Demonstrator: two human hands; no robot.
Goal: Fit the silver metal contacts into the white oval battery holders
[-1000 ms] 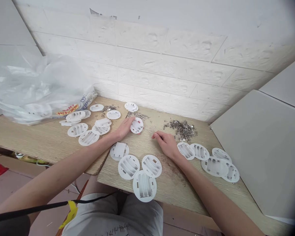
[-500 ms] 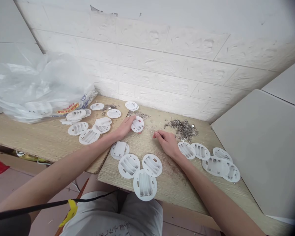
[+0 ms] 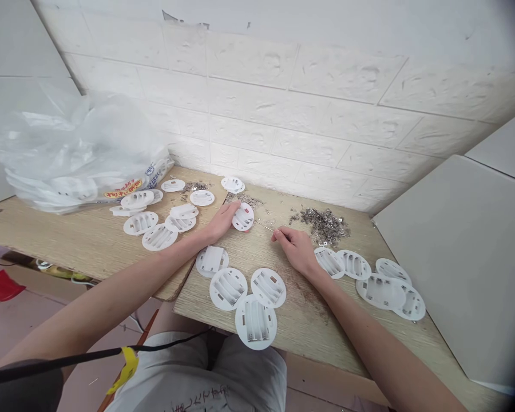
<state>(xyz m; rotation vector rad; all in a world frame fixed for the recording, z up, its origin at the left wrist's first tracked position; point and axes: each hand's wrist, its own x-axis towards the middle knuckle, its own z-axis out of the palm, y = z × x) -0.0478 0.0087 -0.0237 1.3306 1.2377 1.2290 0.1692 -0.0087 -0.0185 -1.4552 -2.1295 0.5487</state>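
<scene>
My left hand grips a round white plastic battery holder by its left edge, tilted up off the wooden table. In my closed right hand is a thin metal rod-like tool, its tip pointing left at the holder's right edge; whether it touches cannot be made out. Below my hands, several more battery holders lie on the table with their slots facing up. Another group of holders rests to the right of my right forearm. Small metal pieces are heaped behind my right hand.
A clear plastic bag of white discs stands at the back left. Several holders lie left of my left hand. A white brick-pattern wall closes the back, and a pale panel leans at the right. A black cable crosses my lap.
The whole view has shifted slightly, so everything appears a little further right. The tool's tip looks slightly farther from the holder's edge. Both hands keep their holds.
</scene>
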